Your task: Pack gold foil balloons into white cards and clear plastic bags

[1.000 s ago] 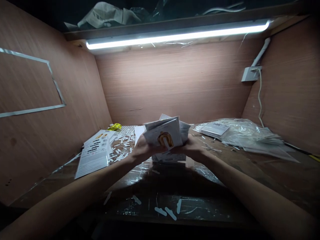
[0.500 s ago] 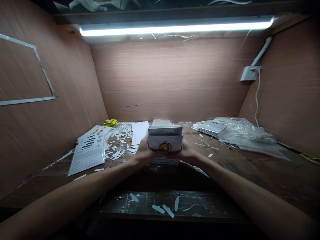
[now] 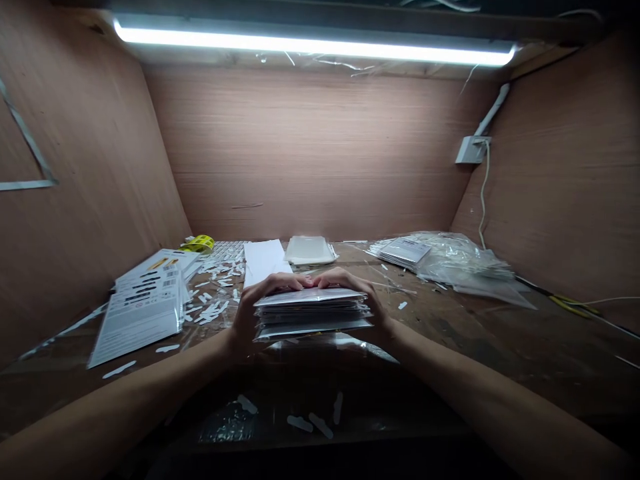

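Between my two hands is a thick stack of flat packets (image 3: 314,313) in shiny clear wrap, its layered edges facing me. My left hand (image 3: 260,297) grips the stack's left side, fingers bent over the far part of the top. On the right side my right hand (image 3: 357,290) does the same, and the fingertips of both hands nearly meet. Hidden from view is the underside of the stack. Just beyond the hands lie a white paper sheet (image 3: 267,259) and a pile of translucent sleeves (image 3: 310,250).
Printed cards (image 3: 143,310) overlap at the left, beside scattered white cut-out tabs (image 3: 213,312) and a yellow tape roll (image 3: 200,244). At the right are wrapped packets (image 3: 405,251) and a heap of clear plastic bags (image 3: 460,260). Wooden panels (image 3: 310,153) enclose the bench.
The stack has tipped from showing its printed front to lying nearly flat, edges toward me. My hands have shifted over its top. The view has turned slightly right.
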The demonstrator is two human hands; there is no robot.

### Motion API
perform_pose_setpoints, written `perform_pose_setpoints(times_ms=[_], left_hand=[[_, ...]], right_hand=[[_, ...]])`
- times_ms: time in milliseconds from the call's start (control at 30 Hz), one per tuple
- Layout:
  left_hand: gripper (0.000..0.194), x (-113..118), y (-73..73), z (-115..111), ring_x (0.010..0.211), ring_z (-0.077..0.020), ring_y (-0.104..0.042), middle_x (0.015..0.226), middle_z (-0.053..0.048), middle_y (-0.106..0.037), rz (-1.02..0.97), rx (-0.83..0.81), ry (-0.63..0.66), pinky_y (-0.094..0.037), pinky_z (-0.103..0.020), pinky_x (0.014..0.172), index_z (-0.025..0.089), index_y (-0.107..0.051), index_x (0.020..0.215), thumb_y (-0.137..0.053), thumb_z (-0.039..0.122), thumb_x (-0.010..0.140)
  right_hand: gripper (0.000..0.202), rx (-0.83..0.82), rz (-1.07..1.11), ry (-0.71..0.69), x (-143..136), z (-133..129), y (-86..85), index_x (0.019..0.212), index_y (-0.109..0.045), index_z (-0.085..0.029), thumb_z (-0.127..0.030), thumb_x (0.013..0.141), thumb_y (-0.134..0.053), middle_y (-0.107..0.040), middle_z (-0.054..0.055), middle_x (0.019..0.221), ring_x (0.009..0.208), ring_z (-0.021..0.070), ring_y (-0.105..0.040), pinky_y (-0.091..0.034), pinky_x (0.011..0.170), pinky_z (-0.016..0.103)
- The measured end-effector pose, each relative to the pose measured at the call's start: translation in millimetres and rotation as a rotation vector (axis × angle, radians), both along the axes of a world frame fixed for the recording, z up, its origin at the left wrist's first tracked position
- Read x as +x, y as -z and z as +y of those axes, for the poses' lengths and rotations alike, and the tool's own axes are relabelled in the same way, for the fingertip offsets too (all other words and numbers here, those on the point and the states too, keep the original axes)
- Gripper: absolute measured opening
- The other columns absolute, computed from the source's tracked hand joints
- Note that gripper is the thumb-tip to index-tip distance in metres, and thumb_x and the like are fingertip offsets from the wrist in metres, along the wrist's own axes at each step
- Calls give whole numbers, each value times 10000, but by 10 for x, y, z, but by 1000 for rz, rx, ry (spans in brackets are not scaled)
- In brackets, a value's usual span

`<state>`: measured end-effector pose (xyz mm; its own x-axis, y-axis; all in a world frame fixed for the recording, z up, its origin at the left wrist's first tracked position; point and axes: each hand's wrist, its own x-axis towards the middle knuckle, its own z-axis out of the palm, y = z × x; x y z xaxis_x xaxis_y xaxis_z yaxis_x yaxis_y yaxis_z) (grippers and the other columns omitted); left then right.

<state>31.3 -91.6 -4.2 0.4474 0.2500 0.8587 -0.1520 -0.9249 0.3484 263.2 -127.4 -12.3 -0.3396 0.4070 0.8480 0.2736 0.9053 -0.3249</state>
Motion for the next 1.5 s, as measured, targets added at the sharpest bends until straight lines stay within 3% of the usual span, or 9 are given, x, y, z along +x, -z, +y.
perform_pose_setpoints(times_ms=[133,300,567,1200,1500], left_hand=[[530,18,47,29,1063,-293,-709,1114,-139,-736,-14,-12,12,-571,-437,930,196,-665,1104,-786,587,766],[500,20,98,67,1062,-282,-708,1126,-134,-737,-4,-38,-21,-571,-406,926,195,-657,1102,-842,484,738],[489,8,63,49,1053,-279,-712,1133,-129,-735,17,-30,-21,-574,-399,916,196,-649,1116,-849,436,740],[534,19,121,76,1036,-279,-707,1114,-142,-731,-10,-45,-16,-567,-405,904,189,-652,1100,-812,559,749],[515,26,158,83,1050,-277,-697,1097,-111,-717,-2,-63,-3,-561,-419,930,197,-635,1123,-871,387,707]], right_hand=[[362,24,-27,12,-11,-42,-6,1136,-613,-232,-419,847,-726,-729,94,1080,976,242,-712,-569,845,387],[376,15,-30,2,-5,-14,10,1137,-610,-220,-372,822,-746,-722,96,1085,1003,241,-707,-567,870,394],[332,31,-49,11,7,-11,0,1105,-605,-223,-372,830,-716,-714,81,1036,962,233,-695,-561,845,382],[380,25,-40,16,9,-7,31,1151,-612,-233,-376,823,-741,-726,89,1103,1016,237,-705,-573,874,400],[397,-35,-5,22,-5,4,70,1167,-631,-246,-408,828,-759,-730,77,1112,1003,242,-712,-575,874,389]])
